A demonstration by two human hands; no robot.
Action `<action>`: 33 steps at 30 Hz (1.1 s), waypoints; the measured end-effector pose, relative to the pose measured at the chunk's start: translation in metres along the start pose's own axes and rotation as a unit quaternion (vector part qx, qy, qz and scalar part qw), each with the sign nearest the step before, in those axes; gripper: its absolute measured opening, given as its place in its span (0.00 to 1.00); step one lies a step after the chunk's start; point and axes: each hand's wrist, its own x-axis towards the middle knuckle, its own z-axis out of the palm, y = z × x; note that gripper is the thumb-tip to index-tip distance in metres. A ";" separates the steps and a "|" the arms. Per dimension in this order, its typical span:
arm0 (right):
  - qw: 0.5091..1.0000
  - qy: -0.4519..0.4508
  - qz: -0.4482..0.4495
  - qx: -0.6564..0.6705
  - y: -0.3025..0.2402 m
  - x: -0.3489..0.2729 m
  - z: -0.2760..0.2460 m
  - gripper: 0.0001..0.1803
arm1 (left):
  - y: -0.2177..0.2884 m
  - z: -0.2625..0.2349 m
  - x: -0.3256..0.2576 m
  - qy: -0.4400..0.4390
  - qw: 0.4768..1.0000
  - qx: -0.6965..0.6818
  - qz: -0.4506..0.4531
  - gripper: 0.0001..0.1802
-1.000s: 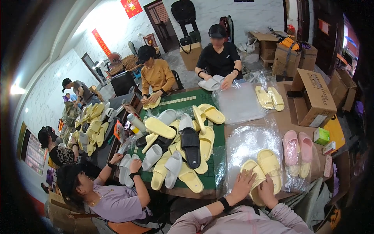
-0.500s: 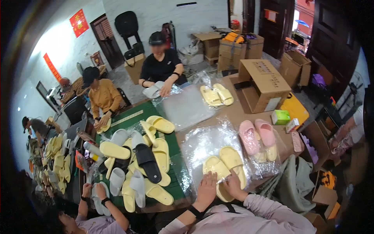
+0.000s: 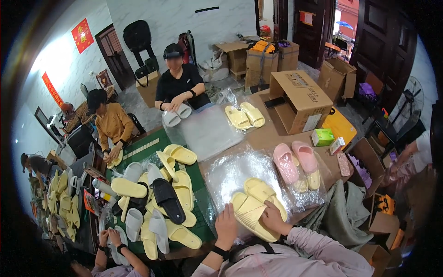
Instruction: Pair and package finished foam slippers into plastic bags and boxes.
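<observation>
Slippers (image 3: 168, 200) heap a green mat (image 3: 203, 201) before pale marbled walls (image 3: 168, 16).

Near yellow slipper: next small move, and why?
Probably ease the near slipper slightly left, level beside the far slipper: in this view it partly covers that one. The right hand is on it, and the left hand, open at its left, seems placed to guide it.

Left hand (image 3: 226, 226) outstretched, right hand (image 3: 274, 219) angled inward
</observation>
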 end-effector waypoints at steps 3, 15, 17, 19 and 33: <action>1.000 0.011 -0.015 0.009 0.001 -0.005 0.004 0.11 | -0.004 0.002 -0.006 -0.066 0.995 0.069 -0.027 0.29; 0.996 -0.014 0.076 -0.038 -0.005 -0.013 0.021 0.14 | 0.003 0.005 -0.018 -0.164 0.986 -0.010 -0.033 0.35; 0.995 -0.012 0.080 -0.062 -0.004 -0.012 0.021 0.14 | 0.014 0.000 -0.018 -0.173 0.985 -0.017 -0.009 0.35; 0.992 -0.035 0.106 -0.052 -0.003 -0.010 0.022 0.14 | 0.021 -0.001 -0.019 -0.181 0.983 -0.023 0.015 0.35; 0.989 -0.104 0.085 0.065 0.009 -0.006 0.043 0.11 | 0.036 -0.013 -0.010 -0.123 0.979 -0.082 0.139 0.25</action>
